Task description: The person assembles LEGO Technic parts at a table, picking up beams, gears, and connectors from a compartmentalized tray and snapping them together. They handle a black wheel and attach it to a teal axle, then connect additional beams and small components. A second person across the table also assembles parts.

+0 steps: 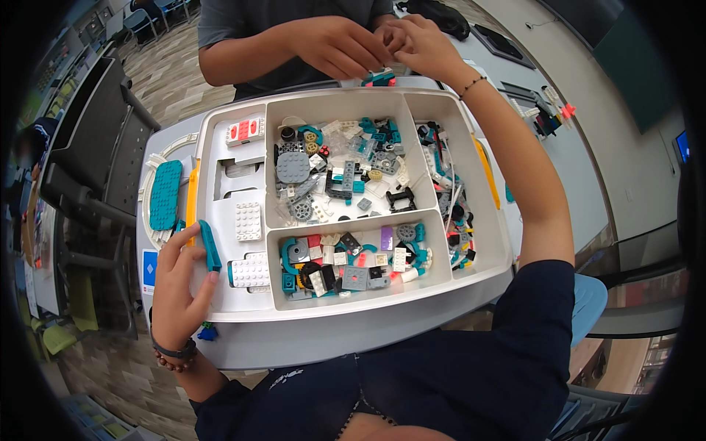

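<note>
My left hand pinches a long, narrow teal building plate between thumb and fingers, over the left edge of a white sorting tray. Stretched across the tray's far right, my right hand has its fingers bent in close to a co-worker's hands. Whatever lies between those fingertips is hidden. Just below the co-worker's fingers is a small teal and pink brick piece. Several loose bricks, gears and beams fill the tray's compartments, among them a grey round-cornered plate.
A studded teal baseplate lies on a white curved track left of the tray. White blocks and a red-and-white block sit in the tray's left section. Dark devices and brick models stand at the far right.
</note>
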